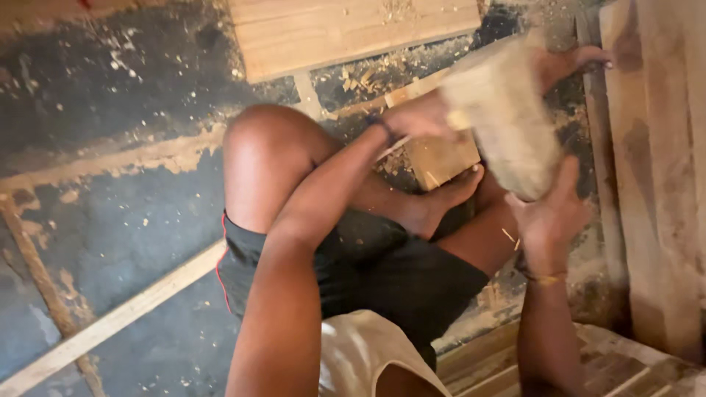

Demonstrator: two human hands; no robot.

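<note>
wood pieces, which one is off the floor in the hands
The pale rough block, gripped by the left hand and right hand. The flat board and thin strip lie on the floor.

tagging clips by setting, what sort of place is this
Most likely a small woodworking spot, worked at floor level. Wood shavings litter the dark floor, planks lean at the side, and both hands, left hand and right hand, hold a rough wood block.

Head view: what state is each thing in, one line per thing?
Wood block: lifted, tilted, gripped by both hands.
Left hand: closed on the block's upper left side.
Right hand: cupped under the block's lower end.
Small wooden board: lying flat, a foot resting on it.
Wood plank: flat on the floor.
Floor: strewn with wood chips.
</note>
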